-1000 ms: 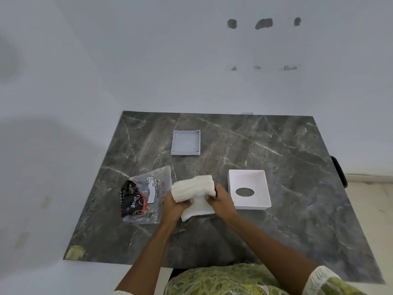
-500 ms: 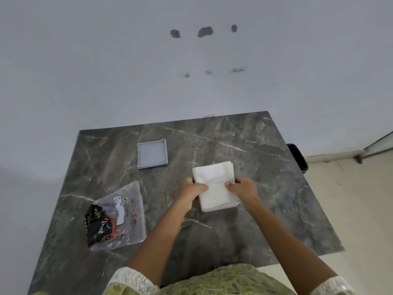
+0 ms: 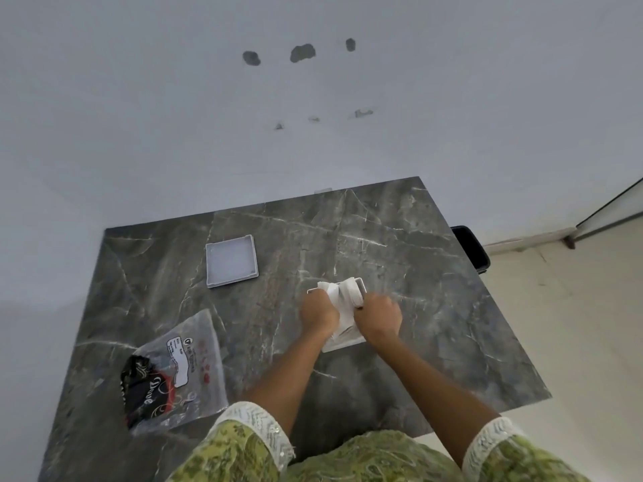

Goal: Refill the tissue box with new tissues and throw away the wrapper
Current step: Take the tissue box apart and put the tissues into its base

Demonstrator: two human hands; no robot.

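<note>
Right of the clear plastic wrapper [image 3: 181, 370], my left hand [image 3: 318, 313] and right hand [image 3: 377, 316] both grip the white folded tissue stack [image 3: 342, 297], pressing it into the white square box [image 3: 360, 285]. Pushing unevenly could crumple the tissues or skid that box.

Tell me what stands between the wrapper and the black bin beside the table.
Nothing visible lies on the marble between the wrapper and the bin except both hands pressing tissues into the box.

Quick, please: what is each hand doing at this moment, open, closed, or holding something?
Left hand: closed on the tissues, pushing them into the tissue box.
Right hand: closed on the same tissues.
</note>
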